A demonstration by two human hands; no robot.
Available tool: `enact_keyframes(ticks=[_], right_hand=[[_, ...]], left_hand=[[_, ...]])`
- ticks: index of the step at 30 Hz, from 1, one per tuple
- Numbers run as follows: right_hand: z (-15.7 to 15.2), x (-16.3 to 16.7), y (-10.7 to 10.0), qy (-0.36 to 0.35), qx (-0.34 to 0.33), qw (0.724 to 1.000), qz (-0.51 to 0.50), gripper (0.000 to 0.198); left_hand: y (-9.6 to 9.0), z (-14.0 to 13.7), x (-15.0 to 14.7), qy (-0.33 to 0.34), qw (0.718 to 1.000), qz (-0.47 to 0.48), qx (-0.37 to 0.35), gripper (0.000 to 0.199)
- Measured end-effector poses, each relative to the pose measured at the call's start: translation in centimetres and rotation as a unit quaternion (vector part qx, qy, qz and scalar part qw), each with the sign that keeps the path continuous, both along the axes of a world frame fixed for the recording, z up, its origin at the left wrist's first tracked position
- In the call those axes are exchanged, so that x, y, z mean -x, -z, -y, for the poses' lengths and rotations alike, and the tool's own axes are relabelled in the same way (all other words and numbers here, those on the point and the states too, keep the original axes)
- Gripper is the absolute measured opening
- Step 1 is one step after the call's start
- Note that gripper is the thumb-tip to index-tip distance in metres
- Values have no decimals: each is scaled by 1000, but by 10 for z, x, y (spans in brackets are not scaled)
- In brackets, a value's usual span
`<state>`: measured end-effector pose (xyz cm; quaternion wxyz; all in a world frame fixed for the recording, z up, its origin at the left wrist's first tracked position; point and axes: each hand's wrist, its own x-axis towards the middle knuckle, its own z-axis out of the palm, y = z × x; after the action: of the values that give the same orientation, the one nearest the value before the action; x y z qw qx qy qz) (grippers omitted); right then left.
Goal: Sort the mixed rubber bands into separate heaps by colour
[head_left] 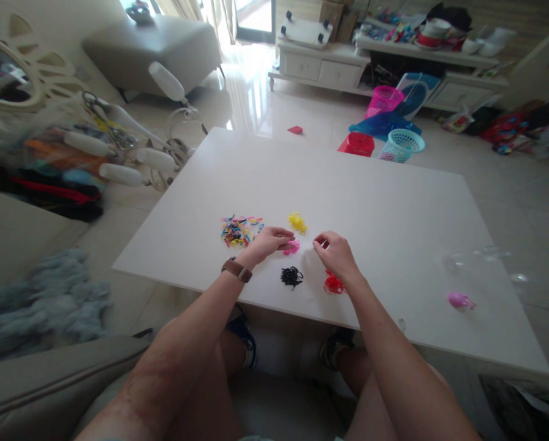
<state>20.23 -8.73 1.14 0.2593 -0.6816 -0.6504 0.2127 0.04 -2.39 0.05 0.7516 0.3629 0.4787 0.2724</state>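
My left hand (275, 241), with a brown-strapped watch (236, 269) on its wrist, reaches over a pile of pink small pieces (292, 247); its fingers are stretched out, thumb apart. Right of that pile, my right hand (335, 250) is raised with thumb and fingertips pinched together; anything between them is too small to make out. Around the hands lie piles of small thin pieces, sorted by colour: yellow pieces (297, 222), black pieces (291, 277) and red pieces (334, 282), the last partly behind my right forearm. A mixed-colour pile (238, 231) lies left of my left hand.
The white table (371, 202) extends away from me. At its right lie a pink-purple bundle (459, 300) and a clear plastic item (467, 260). Beyond the far edge stand a red container (359, 144) and a light-blue basket (402, 144). A white lamp (157, 159) lies left.
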Motion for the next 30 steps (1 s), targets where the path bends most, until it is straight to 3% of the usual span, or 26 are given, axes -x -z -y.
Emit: enact_keyframes(ticks=[8,12,17,24,30], right_hand=[[3,8,-2,-40,-57,996,-53,11],[5,12,-3,-97,-44,990,-89,11],[4,15,-6,-119,-22,986,-115,11],[6,17,-9,-101,-13,992,-79,10],[6,3,-8,-25,-19,999,-24,9]], left_hand=[[5,7,-3,91,991,95,8,24],[10,10,-6,134,981,138,3,36],[6,10,-5,152,977,147,-10,35],[-2,12,-5,161,978,131,13,21],[-9,14,-3,122,984,120,38,19]])
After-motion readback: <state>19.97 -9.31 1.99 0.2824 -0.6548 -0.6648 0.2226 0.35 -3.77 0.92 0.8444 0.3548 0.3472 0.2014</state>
